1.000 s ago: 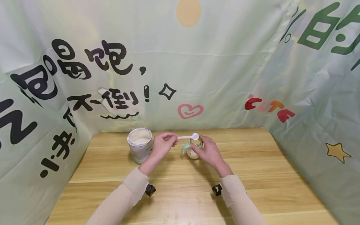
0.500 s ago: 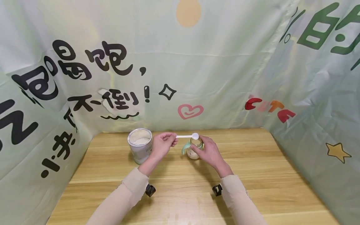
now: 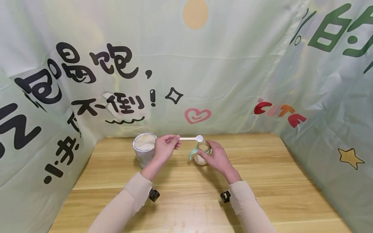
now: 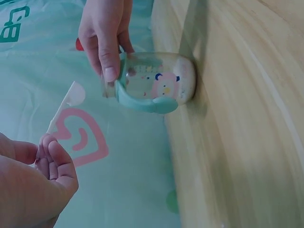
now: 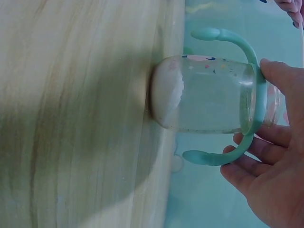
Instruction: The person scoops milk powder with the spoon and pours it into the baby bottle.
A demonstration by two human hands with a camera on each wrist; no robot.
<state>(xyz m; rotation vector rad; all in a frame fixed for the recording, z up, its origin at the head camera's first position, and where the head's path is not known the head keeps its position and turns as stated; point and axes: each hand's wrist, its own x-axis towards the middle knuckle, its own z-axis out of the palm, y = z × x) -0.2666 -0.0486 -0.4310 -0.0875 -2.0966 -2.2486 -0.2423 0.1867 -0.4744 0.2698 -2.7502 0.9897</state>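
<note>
My left hand (image 3: 166,149) pinches the end of a thin white handle, that of a measuring scoop (image 3: 199,138). The scoop's small round bowl is just above and left of the open mouth of a baby bottle (image 3: 200,160). Clear and printed with a bear, the bottle stands upright on the table with mint-green side handles (image 5: 228,42). White powder (image 5: 166,90) covers its bottom in the right wrist view. Around the bottle's neck and collar, the fingers and thumb of my right hand (image 3: 218,158) grip it.
An open can (image 3: 142,158) of pale powder stands left of the bottle, partly behind my left hand. The wooden table (image 3: 186,200) meets a printed cloth backdrop (image 3: 233,81) at its back and sides. A small black camera sits at each wrist.
My left hand has moved slightly left and up, drawing the scoop from over the bottle's mouth to just beside it. The right hand and bottle have stayed in place.
</note>
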